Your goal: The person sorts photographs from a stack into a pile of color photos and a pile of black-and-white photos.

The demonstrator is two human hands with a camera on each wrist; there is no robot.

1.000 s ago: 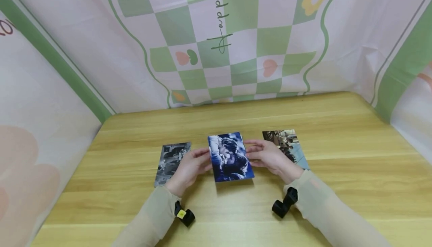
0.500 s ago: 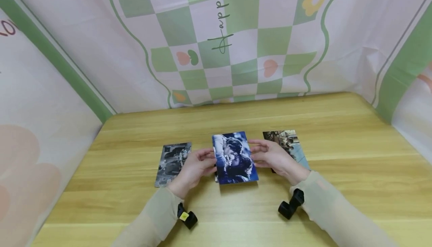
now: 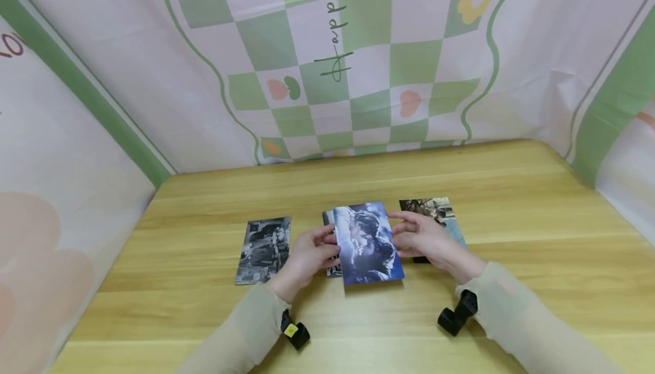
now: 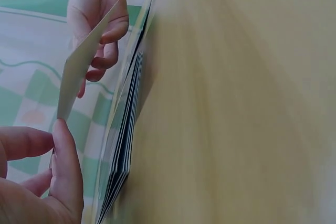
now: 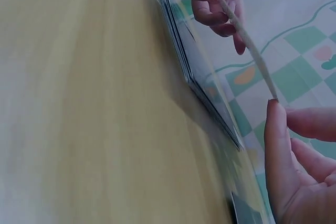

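Note:
My left hand pinches the left edge of a blue-tinted photo card showing two embracing figures. At its right edge, the thumb and fingers of my right hand grip the same card. The wrist views show it raised and tilted above the tabletop, its pale back visible in the left wrist view. Beneath it lies a stack of photo cards, mostly covered in the head view, where a black-and-white strip shows at the left. A black-and-white photo card rests left of my left hand.
Partly behind my right hand lies a colour photo card with a light-blue area. All of this is on a wood-grain table. A green-and-white checked cloth hangs behind the table, with cloth on both sides too.
Both hands have moved the blue photo card to the right and slightly nearer. More of the stack's left side now shows beneath it, and its face catches more glare.

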